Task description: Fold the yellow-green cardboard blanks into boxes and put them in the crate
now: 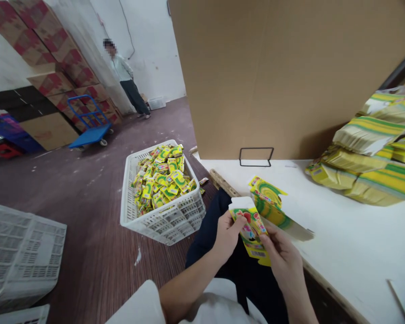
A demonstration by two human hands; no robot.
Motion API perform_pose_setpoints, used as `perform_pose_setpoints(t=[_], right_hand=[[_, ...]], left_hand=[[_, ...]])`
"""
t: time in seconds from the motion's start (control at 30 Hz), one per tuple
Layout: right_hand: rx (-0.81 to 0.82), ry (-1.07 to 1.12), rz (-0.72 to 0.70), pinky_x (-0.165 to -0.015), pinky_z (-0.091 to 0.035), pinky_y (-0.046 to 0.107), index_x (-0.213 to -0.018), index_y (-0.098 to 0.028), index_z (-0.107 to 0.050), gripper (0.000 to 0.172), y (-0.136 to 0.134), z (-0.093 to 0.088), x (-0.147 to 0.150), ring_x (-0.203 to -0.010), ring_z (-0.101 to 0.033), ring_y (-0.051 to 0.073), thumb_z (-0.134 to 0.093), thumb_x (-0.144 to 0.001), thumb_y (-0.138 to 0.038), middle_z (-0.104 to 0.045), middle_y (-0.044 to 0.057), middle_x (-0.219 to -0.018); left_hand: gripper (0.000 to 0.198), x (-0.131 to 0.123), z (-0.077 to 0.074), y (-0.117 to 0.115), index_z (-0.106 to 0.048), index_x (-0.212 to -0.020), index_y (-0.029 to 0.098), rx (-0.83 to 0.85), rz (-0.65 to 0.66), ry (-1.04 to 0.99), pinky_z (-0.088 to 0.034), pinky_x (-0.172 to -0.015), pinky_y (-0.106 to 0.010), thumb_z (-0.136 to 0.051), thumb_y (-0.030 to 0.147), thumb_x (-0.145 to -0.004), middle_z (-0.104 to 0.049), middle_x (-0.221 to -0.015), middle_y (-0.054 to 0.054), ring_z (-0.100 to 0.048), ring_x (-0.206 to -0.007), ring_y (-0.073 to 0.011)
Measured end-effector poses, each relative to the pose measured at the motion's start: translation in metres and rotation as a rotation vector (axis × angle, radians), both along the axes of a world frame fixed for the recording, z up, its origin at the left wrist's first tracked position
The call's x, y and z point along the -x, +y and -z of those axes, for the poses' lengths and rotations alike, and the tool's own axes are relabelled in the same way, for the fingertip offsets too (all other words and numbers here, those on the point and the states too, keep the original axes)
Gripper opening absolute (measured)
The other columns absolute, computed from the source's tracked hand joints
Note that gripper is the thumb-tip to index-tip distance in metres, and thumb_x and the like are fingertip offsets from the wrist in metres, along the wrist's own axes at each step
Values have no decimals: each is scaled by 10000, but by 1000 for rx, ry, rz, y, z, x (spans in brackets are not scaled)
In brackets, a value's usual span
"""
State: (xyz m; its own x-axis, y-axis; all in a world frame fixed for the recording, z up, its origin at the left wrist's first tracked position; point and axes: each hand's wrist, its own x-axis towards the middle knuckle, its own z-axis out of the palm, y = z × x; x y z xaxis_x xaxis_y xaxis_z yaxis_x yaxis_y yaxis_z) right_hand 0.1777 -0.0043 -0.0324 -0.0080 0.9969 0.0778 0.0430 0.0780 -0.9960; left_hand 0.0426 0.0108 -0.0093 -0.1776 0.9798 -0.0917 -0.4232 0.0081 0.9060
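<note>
Both my hands hold a yellow and green printed carton (253, 229) above my lap, with its white end flaps sticking out at the top. My left hand (230, 231) grips its left side, thumb across the printed face. On the right edge, my right hand (280, 252) pinches it between thumb and fingers. Just beyond, on the white table (351, 243), lie more yellow and green flat cartons (268, 198). To the left, a white plastic crate (168, 225) on the floor holds many small yellow packets (162, 177).
Bundled flat cartons (374, 153) are stacked at the table's right. A large cardboard sheet (276, 76) stands behind, near a black wire frame (256, 156). More white crates (23, 252) stand left. A blue trolley (91, 135), stacked boxes (64, 58) and a standing person (128, 81) are farther back.
</note>
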Motion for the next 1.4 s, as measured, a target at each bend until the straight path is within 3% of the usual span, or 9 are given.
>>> perform_pose_setpoints(t=[0.1,0.27,0.37,0.47,0.63,0.8,1.0,1.2,1.4], right_hand=[[-90,-184,60,-594,-591,277,-976,-202,-726,316,-3,-6,-13,-676,-705,203,-634,-907,-495,-772,62,-867],[-421,-574,1,-757,-575,367,-1018,-300,-776,226,-2,-13,-32,-835,-715,245,-586,-946,-399,-784,40,-949],[-615,-752,-126,-927,-499,453,-1036,-367,-765,246,-4,-18,-32,-903,-692,249,-548,-967,-272,-781,8,-967],[-714,-776,-117,-1120,-348,547,-1102,-385,-723,292,-11,-22,-22,-1008,-664,262,-547,-954,-205,-759,8,-1028],[-381,-341,420,-1119,-396,604,-1538,-222,-377,797,-19,-18,-9,-1385,-470,395,-737,-846,-385,-460,199,-1512],[112,98,151,-1002,-551,472,-1454,-207,-493,684,-15,-4,-7,-1251,-627,339,-705,-859,-469,-617,159,-1394],[-110,-60,36,-1042,-544,449,-1333,-201,-642,438,-13,3,-10,-1245,-651,306,-561,-959,-413,-687,130,-1330],[-364,-367,-35,-1170,-448,385,-1484,-363,-512,521,-22,5,-7,-1428,-503,221,-462,-998,-183,-496,10,-1566],[-419,-435,123,-1154,-463,458,-1513,-349,-474,527,-15,8,-22,-1455,-466,268,-502,-1006,-209,-439,58,-1603]], left_hand=[[479,10,-5,4,-721,-830,153,7,27,19,-493,-768,-314,-861,578,-658,-715,-808,-55,-611,-737,-185],[720,48,-36,9,-709,-1139,180,-158,141,45,-497,-945,-389,-882,617,-594,-735,-1107,-141,-676,-1025,-293],[902,59,-52,2,-661,-1295,200,-179,370,354,-398,-1124,-452,-989,328,-464,-672,-1297,-161,-599,-1234,-373],[841,50,-46,-8,-662,-1297,235,-144,567,669,-447,-1061,-476,-938,167,-505,-696,-1235,-128,-642,-1148,-387],[741,26,-22,-17,-592,-1373,225,-159,512,820,-484,-1001,-430,-839,209,-675,-689,-1235,-120,-665,-1093,-351],[772,12,-21,-25,-510,-1472,247,-313,547,691,-422,-1090,-404,-777,186,-750,-608,-1397,-128,-585,-1271,-351],[575,9,-8,-23,-621,-1252,241,-224,504,810,-490,-942,-382,-766,175,-699,-664,-1157,-90,-670,-1018,-300],[1003,8,14,-10,-317,-1441,156,-334,443,961,-507,-998,-465,-811,261,-575,-521,-1361,-188,-592,-1200,-338],[567,25,-4,-7,-573,-1185,197,-311,410,1132,-505,-984,-459,-780,209,-657,-671,-1157,-96,-643,-1091,-295]])
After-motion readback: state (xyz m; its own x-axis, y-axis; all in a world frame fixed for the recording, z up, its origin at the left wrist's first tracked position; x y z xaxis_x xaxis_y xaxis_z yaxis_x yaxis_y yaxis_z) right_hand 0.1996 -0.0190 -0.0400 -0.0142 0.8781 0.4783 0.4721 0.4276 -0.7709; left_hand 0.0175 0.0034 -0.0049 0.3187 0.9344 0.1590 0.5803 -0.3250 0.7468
